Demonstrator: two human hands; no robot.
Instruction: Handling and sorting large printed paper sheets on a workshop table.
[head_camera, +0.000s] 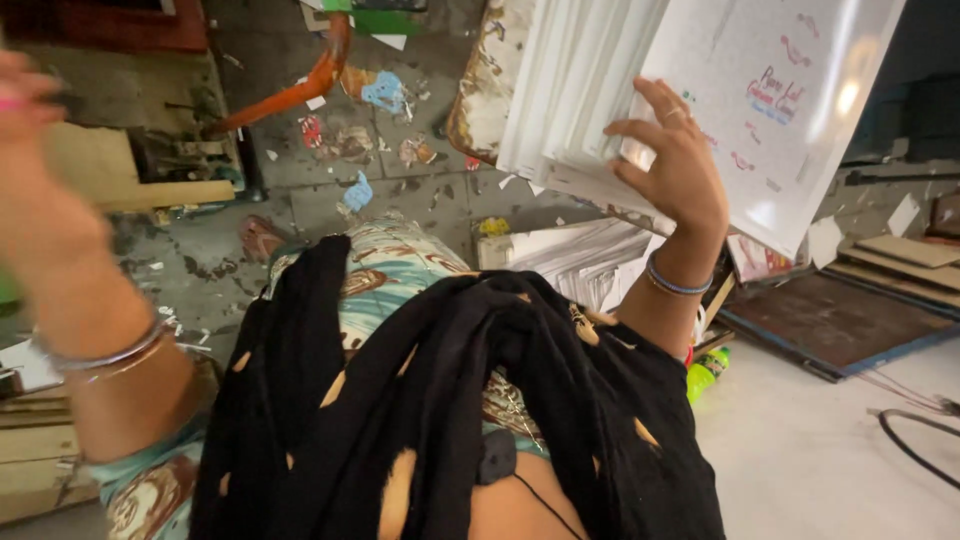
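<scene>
Right hand (672, 150): raised at the upper middle of the view, wrist bent back, fingers spread and curled against the lower edge of a stack of white printed sheets (740, 90), gripping it.
Right forearm: rises from the lower middle, a blue bangle (676, 282) at the wrist and a ring on one finger.
Stack of sheets: held up and tilted at the top right, the front sheet glossy, its many loose edges fanned to the left of the hand.
Left hand (30, 150): lifted at the far left, blurred; whether it is clenched or slack cannot be told.
Left wrist: bent upward, metal bangles (105, 355) around it.
Clothing: black scarf (440, 400) draped over a patterned garment in the lower middle.
Surroundings: more white sheets (580, 255) piled below the held stack, a green bottle (706, 372) beside the right elbow, an orange curved bar (300, 85) on the littered floor above.
</scene>
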